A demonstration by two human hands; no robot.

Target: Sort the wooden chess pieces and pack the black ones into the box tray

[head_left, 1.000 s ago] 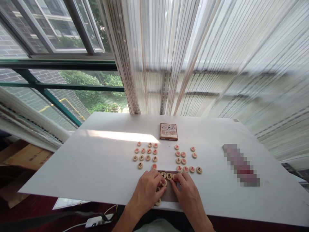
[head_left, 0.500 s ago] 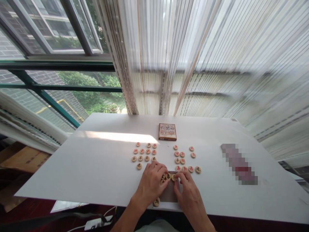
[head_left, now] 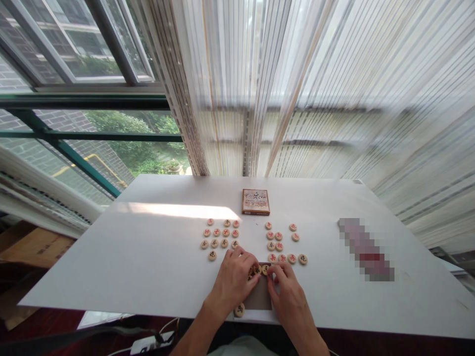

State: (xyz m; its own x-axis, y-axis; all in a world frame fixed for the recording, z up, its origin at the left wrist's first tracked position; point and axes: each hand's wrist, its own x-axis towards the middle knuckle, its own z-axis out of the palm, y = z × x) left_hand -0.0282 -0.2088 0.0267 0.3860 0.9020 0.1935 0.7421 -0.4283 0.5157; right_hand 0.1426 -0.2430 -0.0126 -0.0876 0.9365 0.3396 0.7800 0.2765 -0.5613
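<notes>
A shallow box tray (head_left: 259, 299) with a grey-brown bottom lies at the table's front edge, between my two hands. My left hand (head_left: 234, 274) curves over its left side, thumb and fingers around black-lettered Chinese chess pieces (head_left: 257, 270) at the far end; the palm side is hidden. With fingers curled, my right hand (head_left: 287, 289) reaches in from the right, fingertips on the edge of another Chinese chess piece (head_left: 265, 269). Below my left wrist, one piece marked as a horse (head_left: 239, 310) rests at the tray's near left corner.
Loose pieces stand in rows on the white table (head_left: 148, 267), left group (head_left: 216, 232) and right group (head_left: 279, 246). Behind them lies a Chinese chess box lid (head_left: 256, 202). A blurred-out object (head_left: 365, 249) is at the right. Striped curtains (head_left: 237, 99) hang beyond.
The whole view has shifted slightly, so the table items appear a little further left. Both hands keep nearly the same place at the tray, with small finger movements.
</notes>
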